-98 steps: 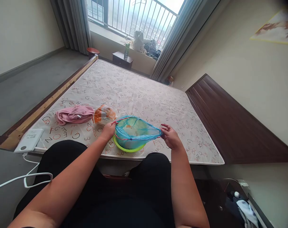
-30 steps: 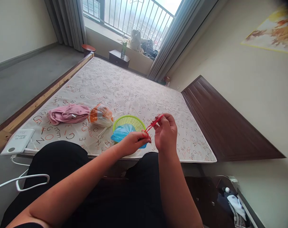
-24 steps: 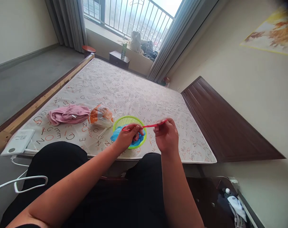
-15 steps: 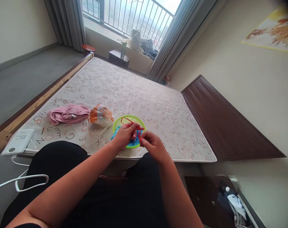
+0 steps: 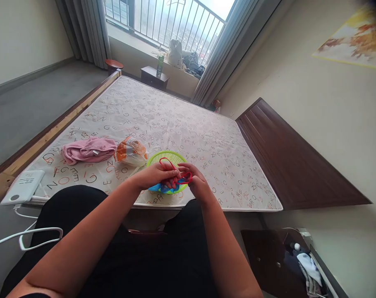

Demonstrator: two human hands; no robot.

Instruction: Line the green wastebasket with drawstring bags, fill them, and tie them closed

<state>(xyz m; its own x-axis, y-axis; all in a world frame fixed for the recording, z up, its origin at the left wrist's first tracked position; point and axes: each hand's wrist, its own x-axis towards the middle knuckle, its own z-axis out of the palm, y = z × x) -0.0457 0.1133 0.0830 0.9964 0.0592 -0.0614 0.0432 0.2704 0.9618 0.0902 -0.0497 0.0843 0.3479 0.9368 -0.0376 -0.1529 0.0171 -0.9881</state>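
Above the green basket point(image 5: 176, 157): both hands close together, working a red drawstring point(image 5: 190, 178) that stands in two loops, one over the basket's far half, one toward its right rim. Left hand point(image 5: 156, 176): fingers grasping the drawstring, thumb on top. Right hand point(image 5: 197, 182): fingers bent, in contact with the right-hand loop; cannot tell whether they pinch it or merely sit against it.

Container 1, the basket: rests on the letter-printed mattress point(image 5: 175, 120); latticed far wall visible. Content: a blue plastic bag point(image 5: 165, 189) in its near part, crumpled, reaching the left rim; inside of bag hidden by folds and hands.

Container 2, just left of the basket: a clear-and-orange plastic bag point(image 5: 131, 151), gathered; something orange shows through the film, not identifiable.

Farther left of the basket, beyond that bag: pink cloth point(image 5: 90, 150), bunched, small white tag up. Left of and nearer than the basket: white box point(image 5: 23, 187) with cable, at the mattress edge.

Well beyond the basket: small nightstand point(image 5: 152, 77) bearing a greenish bottle point(image 5: 159, 65), contents unclear; whitish bag point(image 5: 175, 54) on the window sill, contents not visible.
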